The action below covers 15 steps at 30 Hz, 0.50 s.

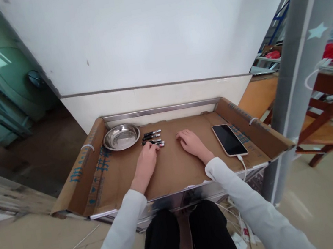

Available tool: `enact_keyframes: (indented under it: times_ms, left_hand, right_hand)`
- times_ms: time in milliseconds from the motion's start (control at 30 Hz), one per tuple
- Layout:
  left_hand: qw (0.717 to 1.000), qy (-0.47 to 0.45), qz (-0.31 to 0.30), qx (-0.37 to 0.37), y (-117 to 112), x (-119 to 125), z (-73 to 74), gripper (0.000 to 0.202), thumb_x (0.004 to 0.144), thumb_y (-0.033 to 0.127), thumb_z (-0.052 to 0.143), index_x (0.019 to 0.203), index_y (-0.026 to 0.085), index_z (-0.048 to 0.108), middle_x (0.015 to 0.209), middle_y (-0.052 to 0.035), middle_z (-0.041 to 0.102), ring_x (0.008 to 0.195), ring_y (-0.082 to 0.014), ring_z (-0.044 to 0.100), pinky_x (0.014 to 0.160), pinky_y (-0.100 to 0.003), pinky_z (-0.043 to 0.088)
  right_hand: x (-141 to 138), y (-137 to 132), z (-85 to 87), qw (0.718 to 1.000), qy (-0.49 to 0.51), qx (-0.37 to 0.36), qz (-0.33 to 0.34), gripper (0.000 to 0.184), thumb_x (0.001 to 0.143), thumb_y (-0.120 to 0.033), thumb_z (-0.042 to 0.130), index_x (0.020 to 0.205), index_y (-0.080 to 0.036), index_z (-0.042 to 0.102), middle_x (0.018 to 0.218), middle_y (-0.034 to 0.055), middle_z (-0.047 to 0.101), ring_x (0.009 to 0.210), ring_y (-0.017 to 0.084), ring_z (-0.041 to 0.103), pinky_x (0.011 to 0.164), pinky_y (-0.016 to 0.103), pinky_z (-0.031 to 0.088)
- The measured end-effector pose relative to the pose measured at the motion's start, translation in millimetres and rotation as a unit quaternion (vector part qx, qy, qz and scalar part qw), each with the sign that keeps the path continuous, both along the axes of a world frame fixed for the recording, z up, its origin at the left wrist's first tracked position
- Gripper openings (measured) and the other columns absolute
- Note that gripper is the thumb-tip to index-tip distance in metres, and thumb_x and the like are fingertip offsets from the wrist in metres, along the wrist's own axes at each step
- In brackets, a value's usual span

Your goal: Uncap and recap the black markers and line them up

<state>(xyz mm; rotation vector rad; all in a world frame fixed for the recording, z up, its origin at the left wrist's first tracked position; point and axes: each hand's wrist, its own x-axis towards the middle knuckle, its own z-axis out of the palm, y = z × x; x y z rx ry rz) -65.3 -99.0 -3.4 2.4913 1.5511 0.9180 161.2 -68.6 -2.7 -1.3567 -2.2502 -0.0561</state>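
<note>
Several slim black objects with silvery ends, which look like lighters (pixel 152 136), lie in a row on the cardboard. My left hand (pixel 147 161) is at the front of this row, its fingers and thumb closed on the nearest lighter (pixel 161 145), which shows a bit of red at its end. The hand hides part of that lighter. To the right, my right hand (pixel 191 142) rests on the cardboard with loosely bent fingers apart and nothing in them. Left of the row stands a round, shallow metal bowl (pixel 123 146).
A phone (pixel 230 140) with a white cable (pixel 243 166) lies right of my right hand. Raised cardboard sides (pixel 250 127) edge the work surface (pixel 176 178), and a white wall panel (pixel 149 28) stands behind. A grey post (pixel 290 59) and a wooden chair (pixel 325 131) are at right.
</note>
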Motion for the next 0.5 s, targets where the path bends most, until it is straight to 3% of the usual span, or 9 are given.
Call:
enact_keyframes:
  times_ms: [267, 500]
  left_hand:
    - [0.999, -0.027, -0.006, 0.024, -1.6, -3.3, -5.1, 0.019, 0.087, 0.014, 0.040, 0.091, 0.018, 0.058, 0.097, -0.0064, 0.053, 0.090, -0.0177, 0.056, 0.088, -0.033, 0.047]
    - [0.998, -0.065, -0.019, 0.004, 1.2, -1.6, -6.1, 0.017, 0.085, 0.013, 0.041, 0.089, 0.017, 0.058, 0.096, -0.0066, 0.051, 0.091, -0.0181, 0.055, 0.090, -0.036, 0.045]
  right_hand:
    - [-18.8, -2.2, 9.1, 0.992, -0.087, 0.012, 0.090, 0.035, 0.084, -0.005, 0.043, 0.113, -0.020, 0.057, 0.113, 0.0090, 0.058, 0.108, 0.020, 0.048, 0.093, 0.035, 0.039]
    - [-16.3, -3.8, 10.0, 0.990, -0.096, -0.009, 0.101, 0.048, 0.085, -0.004, 0.041, 0.125, -0.025, 0.053, 0.119, 0.0082, 0.055, 0.109, 0.019, 0.047, 0.092, 0.034, 0.038]
